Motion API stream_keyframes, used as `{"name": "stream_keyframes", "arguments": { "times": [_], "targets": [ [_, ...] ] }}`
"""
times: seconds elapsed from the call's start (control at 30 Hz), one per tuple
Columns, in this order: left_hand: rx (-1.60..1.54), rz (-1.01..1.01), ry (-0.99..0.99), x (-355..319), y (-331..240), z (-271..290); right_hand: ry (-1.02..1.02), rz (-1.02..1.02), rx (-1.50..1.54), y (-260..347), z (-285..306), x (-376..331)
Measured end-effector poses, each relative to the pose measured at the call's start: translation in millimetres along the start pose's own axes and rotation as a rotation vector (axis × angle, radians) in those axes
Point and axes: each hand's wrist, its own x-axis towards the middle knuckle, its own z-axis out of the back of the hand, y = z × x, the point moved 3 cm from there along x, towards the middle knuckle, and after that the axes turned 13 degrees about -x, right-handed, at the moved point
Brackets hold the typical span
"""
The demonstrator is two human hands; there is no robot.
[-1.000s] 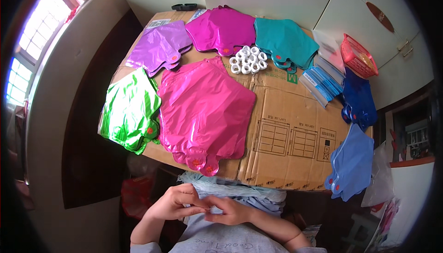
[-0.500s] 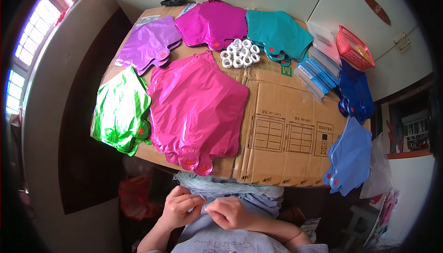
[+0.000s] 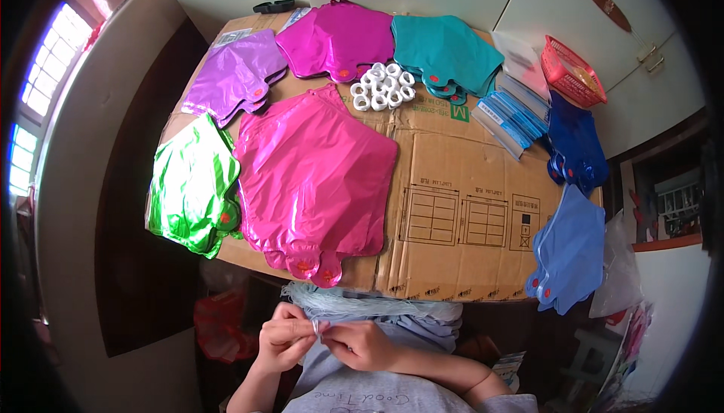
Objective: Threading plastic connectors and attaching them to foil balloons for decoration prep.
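Note:
Close together over my lap, both hands work at a small white strip [image 3: 316,327], thin and ribbon-like, pinched between the fingertips. My left hand [image 3: 288,338] has its fingers curled around one side of it. From the other side, my right hand [image 3: 360,344] meets it with thumb and forefinger; part of the strip is hidden by the fingers. Just beyond the hands, a bundle of pale blue strands [image 3: 377,306] lies across my lap. On the cardboard, the pile nearest the hands is flat pink foil balloons [image 3: 317,179] with round tabs at the near edge.
Around the cardboard [image 3: 430,160] lie stacks of foil balloons: green [image 3: 192,187], lilac [image 3: 234,74], magenta [image 3: 335,40], teal [image 3: 445,51], dark blue [image 3: 577,142] and light blue [image 3: 571,251]. Small white rolls [image 3: 385,85], blue packets [image 3: 513,117] and a red basket [image 3: 569,70] sit at the back.
My hands have come together, my right hand moving left until the fingertips meet at the white strip. The whole view has shifted slightly.

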Motion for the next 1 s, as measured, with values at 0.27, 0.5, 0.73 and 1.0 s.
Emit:
{"name": "stream_keyframes", "arguments": {
  "times": [0.27, 0.5, 0.73, 1.0],
  "targets": [
    [-0.152, -0.039, 0.043, -7.3, 4.1, -0.1, 0.002, -0.054, -0.052, 0.8, 3.8, 7.2],
    [0.176, -0.008, 0.294, 6.2, -7.1, -1.2, 0.018, -0.019, -0.049, -6.1, 13.8, 11.2],
    [0.261, 0.028, 0.197, 7.0, -3.4, 2.4, 0.032, 0.015, -0.146, -8.5, 4.4, -2.8],
    [-0.357, 0.191, 0.053, -3.1, 6.0, 4.0, 0.103, 0.039, -0.123, -14.3, -8.9, -4.7]
  ]
}}
